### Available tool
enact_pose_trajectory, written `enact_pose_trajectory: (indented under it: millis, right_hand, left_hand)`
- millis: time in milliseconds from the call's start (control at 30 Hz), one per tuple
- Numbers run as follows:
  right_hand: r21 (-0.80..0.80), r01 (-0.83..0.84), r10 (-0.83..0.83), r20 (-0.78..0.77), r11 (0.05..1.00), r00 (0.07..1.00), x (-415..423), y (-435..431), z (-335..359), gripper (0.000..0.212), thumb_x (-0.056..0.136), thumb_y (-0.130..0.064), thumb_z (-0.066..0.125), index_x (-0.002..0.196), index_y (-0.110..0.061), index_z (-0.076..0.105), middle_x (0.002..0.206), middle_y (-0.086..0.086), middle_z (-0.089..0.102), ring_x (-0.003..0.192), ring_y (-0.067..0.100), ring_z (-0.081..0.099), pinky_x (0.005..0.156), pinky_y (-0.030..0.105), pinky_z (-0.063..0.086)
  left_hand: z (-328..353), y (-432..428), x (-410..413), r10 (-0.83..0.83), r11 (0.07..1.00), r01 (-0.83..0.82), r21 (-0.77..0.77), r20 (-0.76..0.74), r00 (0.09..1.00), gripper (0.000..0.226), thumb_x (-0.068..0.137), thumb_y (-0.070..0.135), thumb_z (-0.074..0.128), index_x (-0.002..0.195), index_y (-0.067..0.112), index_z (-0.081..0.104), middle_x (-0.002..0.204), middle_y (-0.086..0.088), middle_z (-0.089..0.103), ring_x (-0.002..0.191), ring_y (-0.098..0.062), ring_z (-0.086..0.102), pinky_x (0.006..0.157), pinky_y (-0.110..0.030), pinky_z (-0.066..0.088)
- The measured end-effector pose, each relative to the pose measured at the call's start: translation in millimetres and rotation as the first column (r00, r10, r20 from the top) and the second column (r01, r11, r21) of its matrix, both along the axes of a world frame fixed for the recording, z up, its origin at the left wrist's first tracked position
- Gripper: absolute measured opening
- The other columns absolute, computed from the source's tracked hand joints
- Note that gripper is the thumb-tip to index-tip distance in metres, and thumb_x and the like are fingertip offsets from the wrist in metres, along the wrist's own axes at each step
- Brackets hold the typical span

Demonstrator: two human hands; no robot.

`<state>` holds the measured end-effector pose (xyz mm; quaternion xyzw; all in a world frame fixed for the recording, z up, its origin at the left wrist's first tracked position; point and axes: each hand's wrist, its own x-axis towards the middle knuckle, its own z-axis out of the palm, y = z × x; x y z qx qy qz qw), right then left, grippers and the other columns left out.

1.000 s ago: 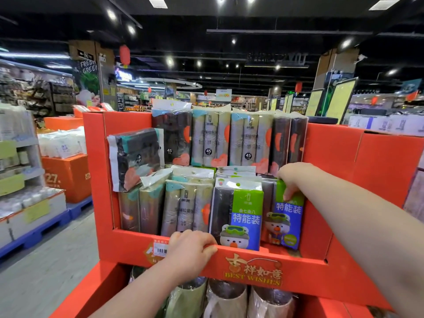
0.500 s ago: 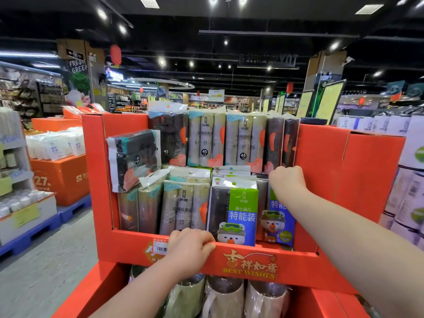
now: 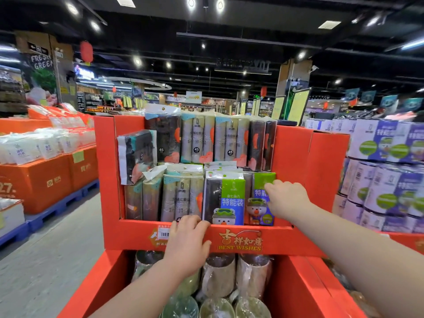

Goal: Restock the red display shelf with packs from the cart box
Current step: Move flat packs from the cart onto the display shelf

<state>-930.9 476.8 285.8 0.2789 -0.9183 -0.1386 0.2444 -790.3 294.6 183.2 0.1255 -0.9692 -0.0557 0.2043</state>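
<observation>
Supermarket displays surrounded a red shelf (image 3: 294, 157). Left hand (image 3: 185, 244) clutched its front lip, fingers curled over the edge. Right hand (image 3: 286, 198) lay on a blue-green pack (image 3: 259, 212) standing front right inside; whether it grasped was unclear. Other packs (image 3: 183, 196) stood alongside and behind.

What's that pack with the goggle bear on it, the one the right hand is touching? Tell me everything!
The goggle-bear pack is plastic-wrapped, with a green top, a blue label and a cartoon animal with an orange nose. It stands upright in the lower row of the red shelf, at the right end, behind the front lip, beside a matching pack. The right hand touches its front.
</observation>
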Motion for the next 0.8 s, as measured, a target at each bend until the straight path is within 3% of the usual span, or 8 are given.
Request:
enact_pose_trajectory:
  millis: [200, 333, 533, 800]
  right_hand:
    - [0.058, -0.04, 0.035, 0.073, 0.998, 0.997, 58.3, 9.3, -23.5, 0.031, 0.093, -0.029, 0.046, 0.122, -0.018, 0.051, 0.126, 0.005, 0.055, 0.116, 0.026, 0.056, 0.09, 0.035, 0.042]
    - [0.09, -0.085, 0.069, 0.17, 0.992, 0.983, 100.2, 13.9, -57.5, 0.032, 0.092, -0.03, 0.048, 0.12, -0.017, 0.051, 0.124, 0.006, 0.055, 0.117, 0.027, 0.054, 0.092, 0.036, 0.04]
    - [0.18, -0.171, 0.104, 0.33, 0.969, 0.938, 150.3, 18.8, -101.5, 0.027, 0.089, -0.024, 0.049, 0.114, -0.016, 0.056, 0.121, 0.008, 0.059, 0.112, 0.029, 0.057, 0.088, 0.036, 0.043]
    - [-0.02, -0.377, 0.362, 0.329, 0.926, 0.872, 198.6, 22.9, -86.8, 0.025, 0.088, -0.026, 0.048, 0.113, -0.024, 0.052, 0.119, 0.004, 0.058, 0.112, 0.028, 0.056, 0.087, 0.037, 0.043]
  left_hand:
    - [-11.8, 9.3, 35.9, -0.049, 0.993, 0.055, -0.104, 0.059, 0.997, 0.044, 0.076, 0.043, 0.044, 0.11, 0.021, 0.063, 0.113, -0.003, 0.057, 0.114, -0.031, 0.054, 0.094, -0.048, 0.042]
    - [-23.5, 16.3, 59.3, -0.023, 0.985, 0.059, -0.16, 0.218, 0.976, 0.05, 0.09, 0.046, 0.045, 0.135, 0.024, 0.04, 0.14, 0.0, 0.036, 0.132, -0.025, 0.032, 0.109, -0.043, 0.025]
    - [-23.5, 35.0, 103.9, 0.01, 0.991, 0.026, -0.131, 0.269, 0.963, 0.061, 0.092, 0.049, 0.045, 0.144, 0.023, 0.031, 0.147, -0.003, 0.032, 0.136, -0.025, 0.029, 0.112, -0.043, 0.022]
    - [-55.5, 79.4, 179.7, 0.151, 0.988, -0.135, -0.069, 0.379, 0.913, 0.062, 0.092, 0.048, 0.046, 0.145, 0.02, 0.028, 0.148, -0.006, 0.032, 0.136, -0.027, 0.029, 0.111, -0.044, 0.025]
